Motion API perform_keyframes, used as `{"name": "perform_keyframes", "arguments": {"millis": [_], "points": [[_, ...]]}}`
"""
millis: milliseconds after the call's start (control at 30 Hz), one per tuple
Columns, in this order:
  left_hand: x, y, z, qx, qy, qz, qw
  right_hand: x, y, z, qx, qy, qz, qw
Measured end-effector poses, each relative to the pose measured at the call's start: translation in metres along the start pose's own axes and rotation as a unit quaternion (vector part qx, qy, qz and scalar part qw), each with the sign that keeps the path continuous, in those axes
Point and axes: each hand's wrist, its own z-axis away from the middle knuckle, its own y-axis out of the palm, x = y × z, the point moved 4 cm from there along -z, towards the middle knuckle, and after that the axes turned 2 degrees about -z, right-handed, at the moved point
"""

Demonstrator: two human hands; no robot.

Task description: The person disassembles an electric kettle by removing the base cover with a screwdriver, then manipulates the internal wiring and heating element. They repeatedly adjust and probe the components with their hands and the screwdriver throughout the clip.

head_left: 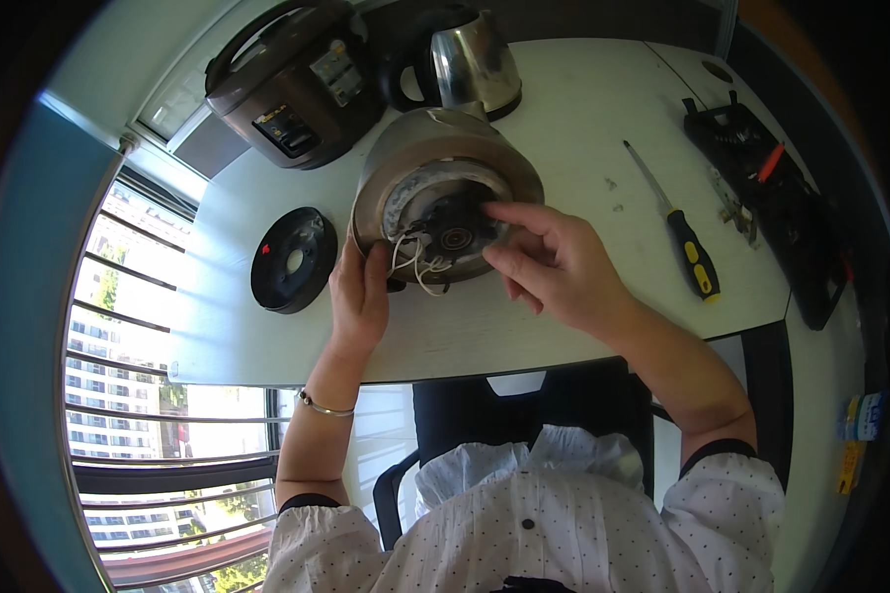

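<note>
A steel electric kettle (pixel 435 148) lies on its side on the white table (pixel 583 119), its opened underside facing me with dark inner parts and loose white wires (pixel 412 265) hanging out. My left hand (pixel 359 296) steadies the kettle's lower left rim, fingers against the base. My right hand (pixel 556 265) reaches in from the right, with fingertips pinched at the dark round part in the middle of the underside. The removed black round bottom cover (pixel 293 259) lies flat to the left of the kettle.
A brown rice cooker (pixel 292 84) and a second steel kettle (pixel 470 61) stand at the back. A screwdriver with a black and yellow handle (pixel 690 252) lies to the right. A black tool tray (pixel 771 188) holds small tools at the far right. Windows are on the left.
</note>
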Motion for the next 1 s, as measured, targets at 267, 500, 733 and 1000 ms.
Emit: {"name": "perform_keyframes", "arguments": {"millis": [267, 500, 733, 1000], "points": [[-0.0035, -0.0001, -0.0019, -0.001, 0.031, -0.032, 0.999, -0.0041, -0.0015, -0.0022, 0.013, -0.006, -0.02, 1.0], [-0.008, -0.0014, -0.001, 0.007, 0.03, -0.037, 0.999, -0.0003, -0.001, 0.0013, -0.049, -0.084, 0.079, 0.992], [-0.0075, -0.0029, -0.0009, 0.01, 0.04, -0.056, 0.998, -0.0031, 0.001, -0.001, -0.039, -0.12, 0.151, 0.981], [-0.0056, -0.0016, -0.0014, -0.011, 0.072, -0.062, 0.995, -0.0032, 0.0017, -0.0022, -0.028, -0.107, 0.146, 0.983]]}}
